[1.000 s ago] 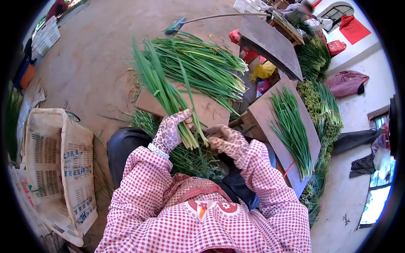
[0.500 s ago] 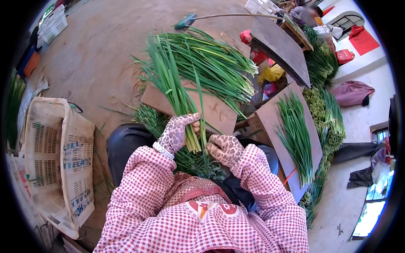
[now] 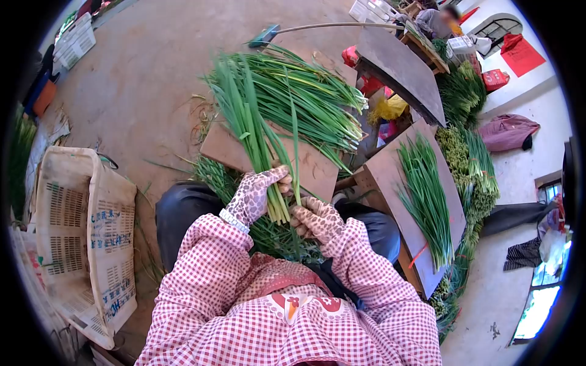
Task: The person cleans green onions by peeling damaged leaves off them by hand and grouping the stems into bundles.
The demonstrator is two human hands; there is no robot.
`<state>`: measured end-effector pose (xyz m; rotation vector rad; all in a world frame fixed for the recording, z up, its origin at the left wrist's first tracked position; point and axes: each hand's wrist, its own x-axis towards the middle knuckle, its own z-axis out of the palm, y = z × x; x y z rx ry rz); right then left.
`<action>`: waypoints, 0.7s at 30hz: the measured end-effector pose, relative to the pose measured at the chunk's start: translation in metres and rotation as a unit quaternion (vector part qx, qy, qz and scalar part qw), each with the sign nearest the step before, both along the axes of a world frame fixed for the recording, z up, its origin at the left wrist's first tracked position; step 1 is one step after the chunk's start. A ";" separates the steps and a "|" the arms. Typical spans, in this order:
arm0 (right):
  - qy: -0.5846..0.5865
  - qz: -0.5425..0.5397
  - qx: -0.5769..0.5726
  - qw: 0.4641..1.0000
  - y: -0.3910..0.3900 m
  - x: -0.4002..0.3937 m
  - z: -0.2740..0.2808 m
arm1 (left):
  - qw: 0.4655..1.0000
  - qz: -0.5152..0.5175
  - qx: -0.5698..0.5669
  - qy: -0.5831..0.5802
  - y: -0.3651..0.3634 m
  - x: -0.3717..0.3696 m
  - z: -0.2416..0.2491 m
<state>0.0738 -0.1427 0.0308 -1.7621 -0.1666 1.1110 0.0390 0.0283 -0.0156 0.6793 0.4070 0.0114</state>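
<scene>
My left hand (image 3: 251, 194), in a spotted glove, is closed round a bunch of garlic chives (image 3: 253, 137). Their pale cut ends stick out below my fist, and the long leaves lean away over the board. My right hand (image 3: 317, 222), gloved in the same pattern, pinches a single chive stalk (image 3: 295, 152) near its lower end, close beside the bunch. A big heap of chives (image 3: 305, 91) lies on the low brown board (image 3: 232, 146) in front of me. Loose green leaves (image 3: 274, 238) are piled between my knees.
To the left stands a white plastic crate (image 3: 113, 244). A second board (image 3: 390, 155) on my right bears a smaller row of chives (image 3: 424, 201). Further off are a dark tabletop (image 3: 403, 67), a broom (image 3: 264, 36) and a seated person (image 3: 434, 23). More greens (image 3: 467, 165) line the wall.
My right hand has moved slightly left and closed in on the single stalk near the bunch. My left hand still grips the bunch. The view has shifted slightly.
</scene>
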 end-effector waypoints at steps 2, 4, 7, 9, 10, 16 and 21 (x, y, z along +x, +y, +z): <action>0.026 -0.065 -0.029 0.997 0.005 0.010 -0.006 | 0.995 0.083 0.050 0.027 0.006 -0.002 0.000; 0.040 -0.083 -0.033 0.995 0.002 0.021 -0.020 | 0.983 0.141 0.103 0.060 0.012 -0.006 0.002; 0.033 -0.076 -0.006 0.997 0.003 0.017 -0.024 | 0.975 0.146 0.154 0.068 0.005 -0.015 -0.003; 0.020 -0.060 -0.028 0.998 0.009 0.012 -0.022 | 0.985 0.100 0.140 0.027 0.000 -0.018 -0.006; 0.010 -0.039 -0.027 0.999 0.012 0.011 -0.022 | 0.984 0.076 0.158 0.019 -0.003 -0.018 -0.005; 0.049 -0.036 -0.016 0.998 0.010 0.008 -0.006 | 0.986 0.058 0.145 0.061 -0.005 -0.011 -0.001; 0.057 -0.043 0.005 0.997 -0.031 0.005 0.020 | 0.975 0.203 0.049 0.075 0.019 -0.005 -0.002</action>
